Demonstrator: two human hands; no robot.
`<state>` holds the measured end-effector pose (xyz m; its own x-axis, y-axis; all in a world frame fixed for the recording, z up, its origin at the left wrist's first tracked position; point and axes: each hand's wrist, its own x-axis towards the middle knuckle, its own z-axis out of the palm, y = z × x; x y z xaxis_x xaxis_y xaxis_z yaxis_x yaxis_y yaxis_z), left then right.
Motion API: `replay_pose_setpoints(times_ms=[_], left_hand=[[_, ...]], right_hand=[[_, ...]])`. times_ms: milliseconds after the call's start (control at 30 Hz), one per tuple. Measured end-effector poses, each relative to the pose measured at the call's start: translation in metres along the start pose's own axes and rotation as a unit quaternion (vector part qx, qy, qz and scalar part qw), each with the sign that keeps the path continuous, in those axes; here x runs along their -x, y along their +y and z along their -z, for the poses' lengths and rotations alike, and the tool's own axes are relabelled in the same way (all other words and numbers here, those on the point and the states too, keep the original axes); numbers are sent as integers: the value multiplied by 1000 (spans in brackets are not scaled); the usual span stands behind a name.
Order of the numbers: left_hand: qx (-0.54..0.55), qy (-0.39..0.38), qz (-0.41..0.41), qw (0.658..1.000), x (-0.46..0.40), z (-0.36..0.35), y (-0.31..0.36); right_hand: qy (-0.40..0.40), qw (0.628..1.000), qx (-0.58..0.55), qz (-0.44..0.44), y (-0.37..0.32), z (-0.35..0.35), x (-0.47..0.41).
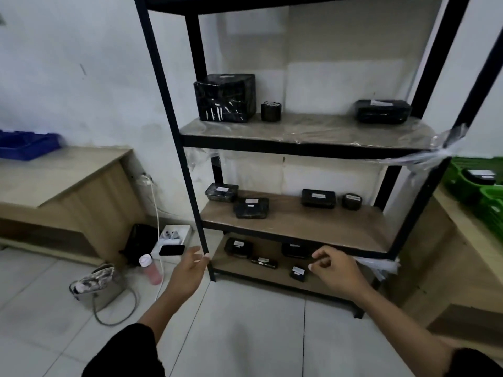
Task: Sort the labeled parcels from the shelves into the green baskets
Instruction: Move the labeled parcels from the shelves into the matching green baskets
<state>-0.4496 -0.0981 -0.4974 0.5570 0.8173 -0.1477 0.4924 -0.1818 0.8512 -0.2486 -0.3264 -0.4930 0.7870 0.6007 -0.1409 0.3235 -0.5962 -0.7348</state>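
Note:
A black metal shelf rack [307, 148] holds black-wrapped parcels with white labels. The upper board carries a big cube parcel [224, 97], a small one [271, 111] and a flat one [383, 111]. Several flat parcels lie on the middle board, among them one [251, 208] near the front. The bottom board holds several more, such as one [238, 247] at the left. Green baskets [479, 183] stand at the right edge, one holding a parcel. My left hand [190, 270] is open beside the rack's front post. My right hand [336, 269], fingers loosely curled and holding nothing, hovers before the bottom board.
A wooden counter [54, 180] with a blue tray [27, 144] stands at the left. On the floor lie a handbag [98, 287], a pink bottle [151, 269], a black bag and a white box with a phone. A wooden table [462, 240] under the baskets is at the right.

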Motion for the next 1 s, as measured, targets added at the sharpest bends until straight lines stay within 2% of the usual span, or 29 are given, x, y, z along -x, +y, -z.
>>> replay_pose_setpoints(times_ms=[267,700,833,1000], left_hand=[[32,-22,37,999,-103,-3,-17],[-5,-75,51,996,-348,-50,6],[30,-53,39,997,-405,-73,-4],[68,-79,74,992,-455,-95,-29]], right_hand=[[-21,999,-1,-36,-18,-31,-91],[-87,982,-62,-154,-35,-109,-380],[-103,961,-112,-229,-14,-153,-457],[-104,911,-208,-340,15,-198,-512]])
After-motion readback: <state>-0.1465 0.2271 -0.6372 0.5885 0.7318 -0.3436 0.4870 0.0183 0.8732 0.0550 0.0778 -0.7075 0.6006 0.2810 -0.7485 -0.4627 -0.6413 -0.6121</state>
